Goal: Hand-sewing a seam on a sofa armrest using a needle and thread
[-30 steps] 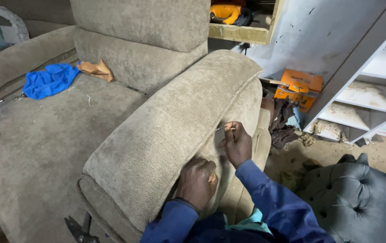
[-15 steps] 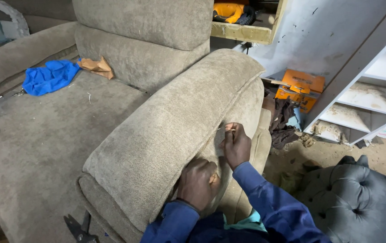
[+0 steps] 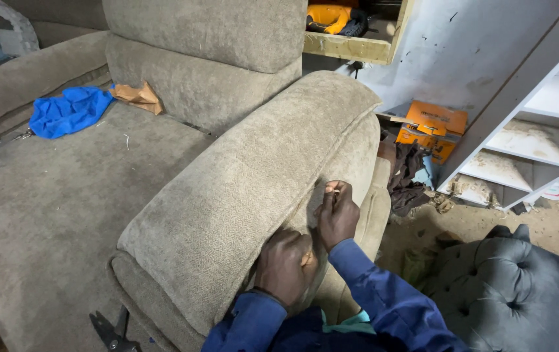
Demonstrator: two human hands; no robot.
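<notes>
Hands are working at the outer side of the armrest (image 3: 253,189) of a grey-brown upholstered recliner, along the seam under the arm's padded top. The right hand (image 3: 337,215) is pinching something thin and pale, seemingly a needle or a thread end, between thumb and fingertips, fingers drawn together on it just off the fabric. The left hand (image 3: 286,264) is pressing against the fabric lower down, fingers curled together and bunched on the cloth; whether it is gripping a fold I cannot tell.

Judging from this, the stitch is going best if the left hand is keeping the cloth taut near the seam while the right is pulling in line with it, in small even bites, so the weave is not puckering.

Packaging is lying beyond the arm: an orange carton (image 3: 433,127) with dark print is leaning on the floor against the white shelf unit (image 3: 540,140). A yellow and black power tool (image 3: 332,16) is sitting on the wooden ledge above. On the seat, a blue rag (image 3: 67,111) and crumpled brown paper (image 3: 137,98) are lying side by side; dark pliers (image 3: 113,326) are resting below the front edge.
</notes>
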